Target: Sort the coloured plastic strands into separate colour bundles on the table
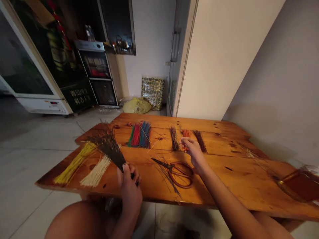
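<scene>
My left hand [129,179] is wrapped round the lower end of a bundle of dark thin strands [109,144], whose tips fan out up and to the left. My right hand [191,149] is over the bundle of orange strands [186,133], partly hiding it; its fingertips are pinched together, and what they hold is too small to make out. On either side of that hand lie a mixed brown bundle [174,138] and a dark reddish-brown bundle [200,141]. Below it rests a pair of scissors [178,171] with large reddish handles, beside loose dark strands [169,181].
The wooden table [231,186] carries green, red and blue bundles [141,134] at its far middle. Yellow strands [74,162] and cream strands [96,172] lie on the left. A container of dark red contents [299,184] stands at the right edge. A pale cabinet [219,59] rises behind.
</scene>
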`<state>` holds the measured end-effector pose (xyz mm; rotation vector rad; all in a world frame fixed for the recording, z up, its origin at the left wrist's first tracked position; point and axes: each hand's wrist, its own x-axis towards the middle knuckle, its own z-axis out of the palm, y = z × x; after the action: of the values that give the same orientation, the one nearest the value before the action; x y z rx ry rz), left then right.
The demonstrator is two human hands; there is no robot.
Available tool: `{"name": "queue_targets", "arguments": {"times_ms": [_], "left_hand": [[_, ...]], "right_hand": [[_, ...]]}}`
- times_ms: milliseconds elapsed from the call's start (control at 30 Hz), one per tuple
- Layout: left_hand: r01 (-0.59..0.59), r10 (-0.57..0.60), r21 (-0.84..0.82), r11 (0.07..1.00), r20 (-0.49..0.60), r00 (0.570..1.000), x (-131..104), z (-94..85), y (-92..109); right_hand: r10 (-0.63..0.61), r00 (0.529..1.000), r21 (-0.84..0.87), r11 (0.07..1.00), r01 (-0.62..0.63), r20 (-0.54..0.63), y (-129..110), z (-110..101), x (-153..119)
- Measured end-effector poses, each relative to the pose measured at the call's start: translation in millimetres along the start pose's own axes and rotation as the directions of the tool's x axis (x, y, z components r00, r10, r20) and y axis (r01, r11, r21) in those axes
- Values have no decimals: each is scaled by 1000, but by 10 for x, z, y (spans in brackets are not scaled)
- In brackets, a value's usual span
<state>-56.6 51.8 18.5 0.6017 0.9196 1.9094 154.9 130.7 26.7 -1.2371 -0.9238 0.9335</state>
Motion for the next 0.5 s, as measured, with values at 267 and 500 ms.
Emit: {"name": "queue_targets", "arguments": {"times_ms": [267, 500], "left_hand": [[8, -7, 20, 1000, -32, 999, 56, -112, 147], [113, -113, 9, 994, -19, 993, -50, -79, 91]], "right_hand": [[-152, 963, -232, 968, 99, -221, 104, 250, 854], [-67, 984, -477, 879, -22, -168, 443, -440, 672]]}}
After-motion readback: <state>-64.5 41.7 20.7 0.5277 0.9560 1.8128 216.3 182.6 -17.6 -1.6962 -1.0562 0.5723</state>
